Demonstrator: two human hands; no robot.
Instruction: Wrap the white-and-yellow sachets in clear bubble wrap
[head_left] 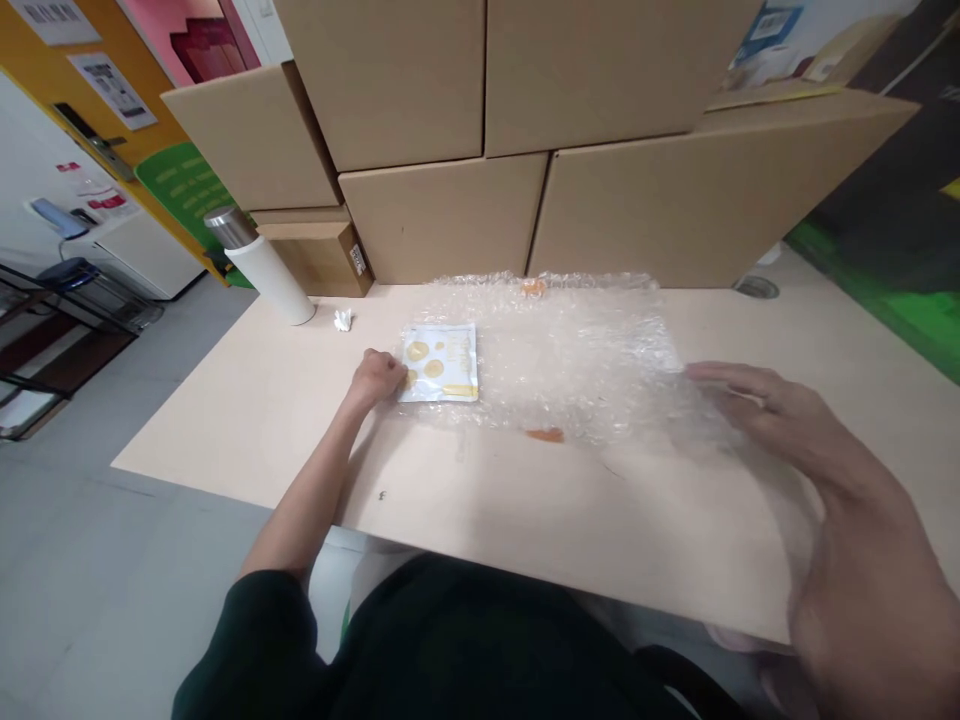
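Observation:
A flat white packet [441, 365] with yellow round prints lies on the left part of a sheet of clear bubble wrap [562, 355]. My left hand [377, 378] is closed at the packet's left edge, its fingertips on the packet and the wrap's edge beside it. At the other end, my right hand [784, 415] has its fingers at the wrap's right edge, which looks slightly raised there. Motion blurs this hand a little, and its palm side is partly hidden. Orange tape pieces show at the wrap's far edge and near edge [546, 435].
Large cardboard boxes [442, 230] stand stacked along the table's [480, 500] back. A white bottle with a metal cap [270, 275], a crumpled tissue [343, 320] and a small carton [315, 258] are at the back left. A round clear object [756, 288] sits at the back right.

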